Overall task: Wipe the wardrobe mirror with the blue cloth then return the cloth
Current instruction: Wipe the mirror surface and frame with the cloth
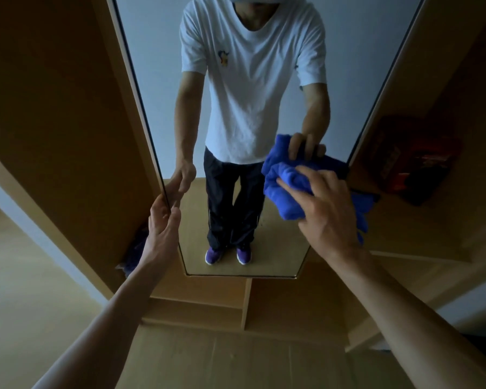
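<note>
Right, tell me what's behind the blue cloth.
The mirror glass: the right hand holds the blue cloth against it. The patch it covers is hidden; only the cloth's reflection shows above.

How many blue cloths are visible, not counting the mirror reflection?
2. One blue cloth is held by the right hand against the mirror; a dim bluish bundle, probably a cloth, lies left of the mirror. Others may be hidden.

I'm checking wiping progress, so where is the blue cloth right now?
In the head view, the blue cloth is right of centre, held by the right hand against the wardrobe mirror near its right edge; the left hand grips the opposite edge.
</note>
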